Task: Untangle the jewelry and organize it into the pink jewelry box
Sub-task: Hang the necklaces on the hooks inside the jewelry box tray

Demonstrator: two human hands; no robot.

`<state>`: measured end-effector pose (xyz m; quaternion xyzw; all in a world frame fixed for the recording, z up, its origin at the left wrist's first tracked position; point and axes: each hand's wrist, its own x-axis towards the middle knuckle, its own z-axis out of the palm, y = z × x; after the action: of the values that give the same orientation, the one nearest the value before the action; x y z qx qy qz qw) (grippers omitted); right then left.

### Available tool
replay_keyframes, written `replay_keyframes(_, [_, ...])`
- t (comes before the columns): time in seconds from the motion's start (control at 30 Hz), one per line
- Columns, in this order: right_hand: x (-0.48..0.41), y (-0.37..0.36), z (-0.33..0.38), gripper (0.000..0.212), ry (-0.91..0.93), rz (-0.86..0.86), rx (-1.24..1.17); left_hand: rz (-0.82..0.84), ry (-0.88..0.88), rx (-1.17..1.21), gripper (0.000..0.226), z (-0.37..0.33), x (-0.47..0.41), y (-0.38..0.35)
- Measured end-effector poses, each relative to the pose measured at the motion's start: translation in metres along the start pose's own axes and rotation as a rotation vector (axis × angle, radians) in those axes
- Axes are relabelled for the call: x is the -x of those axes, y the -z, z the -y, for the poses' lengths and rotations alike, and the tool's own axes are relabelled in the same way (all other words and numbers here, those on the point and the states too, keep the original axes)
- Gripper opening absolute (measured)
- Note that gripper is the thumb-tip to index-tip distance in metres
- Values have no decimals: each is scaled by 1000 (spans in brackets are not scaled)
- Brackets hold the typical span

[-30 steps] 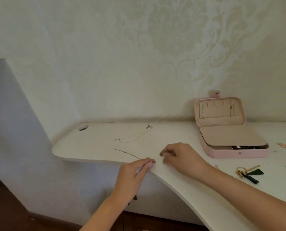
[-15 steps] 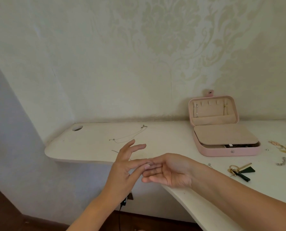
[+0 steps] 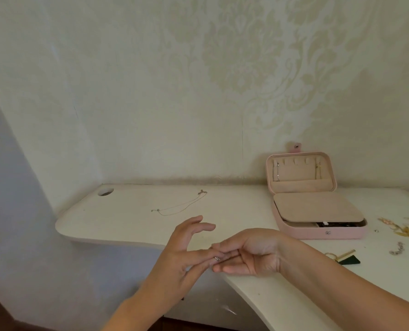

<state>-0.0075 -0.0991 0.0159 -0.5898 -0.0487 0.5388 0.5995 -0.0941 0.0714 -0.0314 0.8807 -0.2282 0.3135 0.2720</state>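
The pink jewelry box stands open at the back right of the white desk, and thin chains hang inside its raised lid. A beige tray covers most of its base. A fine silver necklace lies stretched out on the desk, left of the box. My hands meet above the desk's front edge. My right hand, palm up, pinches a small silver jewelry piece at its fingertips. My left hand has its fingers spread, the lower ones reaching straight to that piece.
Right of the box lie a gold-pink tangle of jewelry, a short silver chain and keys with a dark green tag. A round cable hole sits at the desk's far left corner. The patterned wall runs close behind.
Both hands have lifted off the desk edge, where they were pinching a thin chain. The right hand has turned palm up, and the left fingers have spread open against it.
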Motion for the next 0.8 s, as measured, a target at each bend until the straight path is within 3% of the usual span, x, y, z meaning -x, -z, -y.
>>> replay_keyframes(0.3, [2,2,6,15,85,-50,120,-65,33,74,21,-1,-4,-1])
replay_keyframes(0.57, [9,9,21,20,102,104,-30,-127,-42,-36,22,-7,-11,-10])
replay_keyframes(0.67, [18,22,33,22,172,72,-7,-168,30,5,21,-7,-10,-14])
replay_keyframes(0.8, [39,50,50,19,311,-9,-62,-91,103,125,22,-5,-13,-18])
